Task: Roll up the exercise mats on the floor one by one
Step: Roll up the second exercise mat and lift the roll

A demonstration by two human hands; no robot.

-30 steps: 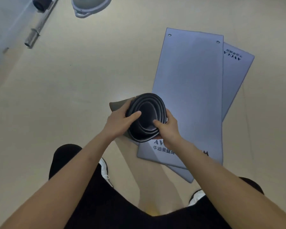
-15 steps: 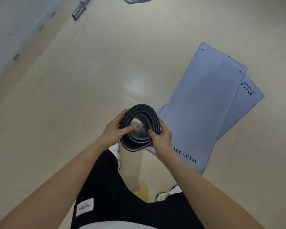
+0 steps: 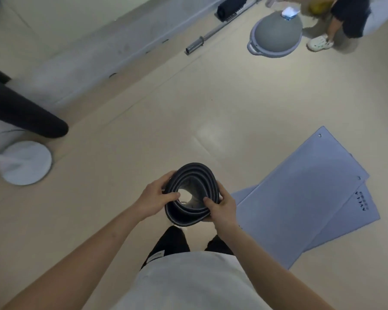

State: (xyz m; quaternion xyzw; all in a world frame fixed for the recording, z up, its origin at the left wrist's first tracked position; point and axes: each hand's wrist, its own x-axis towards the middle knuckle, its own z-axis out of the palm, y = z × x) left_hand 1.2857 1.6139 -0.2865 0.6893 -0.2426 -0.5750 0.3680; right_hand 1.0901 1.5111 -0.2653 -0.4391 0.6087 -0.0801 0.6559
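Rolled mat (image 3: 184, 214) now clear of flat mats (image 3: 300, 198), held end-on; left hand (image 3: 154, 199) and right hand (image 3: 223, 208) fingers (image 3: 171, 195) clamped round its rim.

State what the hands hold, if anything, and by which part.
The rolled dark mat: left hand and right hand grip opposite sides of its upper end.

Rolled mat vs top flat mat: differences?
The rolled mat is coiled; the top flat mat lies spread out. The rolled mat is dark grey, the top flat mat pale blue-grey. The left hand and right hand grip the rolled mat; the top flat mat lies on a second mat. Both: exercise mats.
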